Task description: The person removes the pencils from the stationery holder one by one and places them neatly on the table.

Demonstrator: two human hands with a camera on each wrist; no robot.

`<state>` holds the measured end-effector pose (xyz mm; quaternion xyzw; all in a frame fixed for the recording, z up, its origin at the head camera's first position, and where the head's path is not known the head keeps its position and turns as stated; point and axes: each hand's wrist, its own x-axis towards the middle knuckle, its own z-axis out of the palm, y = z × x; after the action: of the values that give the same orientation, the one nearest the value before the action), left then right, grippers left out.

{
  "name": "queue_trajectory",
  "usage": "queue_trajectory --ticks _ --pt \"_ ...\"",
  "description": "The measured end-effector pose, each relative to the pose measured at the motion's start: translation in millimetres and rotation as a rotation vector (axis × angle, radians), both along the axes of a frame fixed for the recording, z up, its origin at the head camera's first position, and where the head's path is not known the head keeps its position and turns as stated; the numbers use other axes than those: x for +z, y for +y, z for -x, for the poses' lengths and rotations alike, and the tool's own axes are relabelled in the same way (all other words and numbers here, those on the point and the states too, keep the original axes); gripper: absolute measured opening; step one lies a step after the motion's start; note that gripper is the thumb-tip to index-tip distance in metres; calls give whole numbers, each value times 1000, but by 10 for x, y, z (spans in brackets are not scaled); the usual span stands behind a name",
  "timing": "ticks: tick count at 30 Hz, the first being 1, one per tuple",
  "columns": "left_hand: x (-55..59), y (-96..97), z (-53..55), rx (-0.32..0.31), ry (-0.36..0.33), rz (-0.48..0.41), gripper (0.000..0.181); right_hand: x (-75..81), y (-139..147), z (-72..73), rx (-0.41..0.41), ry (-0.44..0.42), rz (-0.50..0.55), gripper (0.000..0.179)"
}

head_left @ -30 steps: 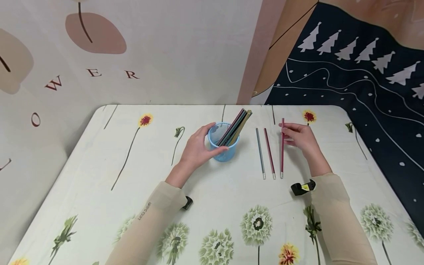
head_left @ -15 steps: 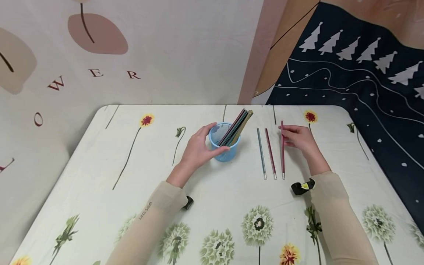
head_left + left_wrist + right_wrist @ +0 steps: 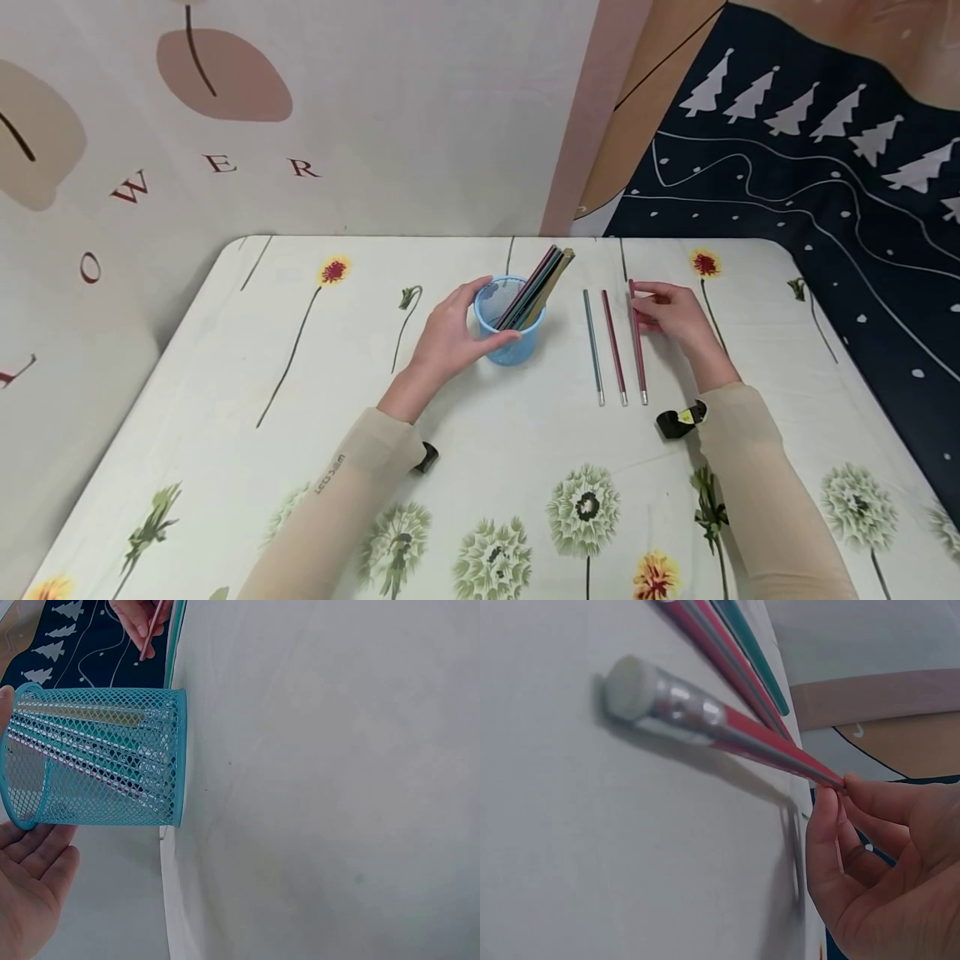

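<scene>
My left hand (image 3: 450, 329) grips a blue mesh pencil cup (image 3: 513, 348) by its sides, thumb in front and fingers behind. Several pencils (image 3: 534, 287) lean to the right inside the cup; the left wrist view shows them through the mesh (image 3: 97, 802). My right hand (image 3: 671, 312) pinches a red pencil (image 3: 639, 362) near its far end between thumb and fingertips. In the right wrist view this pencil's white eraser (image 3: 630, 688) and silver ferrule point toward the camera, close to the tabletop.
Left of the held pencil, another red pencil (image 3: 613, 350) and a teal pencil (image 3: 593, 350) lie side by side, erasers toward me. The table (image 3: 487, 450) wears a white floral cloth. Printed fabric walls (image 3: 390, 125) rise behind it and at the sides.
My right hand has shifted slightly left and down, and the far end of the red pencil now tilts left toward the two lying pencils. The left hand keeps its hold on the cup.
</scene>
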<state>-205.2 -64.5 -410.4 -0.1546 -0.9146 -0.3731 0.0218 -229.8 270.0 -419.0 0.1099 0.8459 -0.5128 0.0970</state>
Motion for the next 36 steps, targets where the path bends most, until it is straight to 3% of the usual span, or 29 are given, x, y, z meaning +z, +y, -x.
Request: queue_trajectory --ticks 13,36 --pt "10 4 0 -1 -5 9 93 -68 -42 40 -7 -32 -4 47" --pt "8 7 2 2 11 18 91 -133 -79 53 -33 25 -125 38"
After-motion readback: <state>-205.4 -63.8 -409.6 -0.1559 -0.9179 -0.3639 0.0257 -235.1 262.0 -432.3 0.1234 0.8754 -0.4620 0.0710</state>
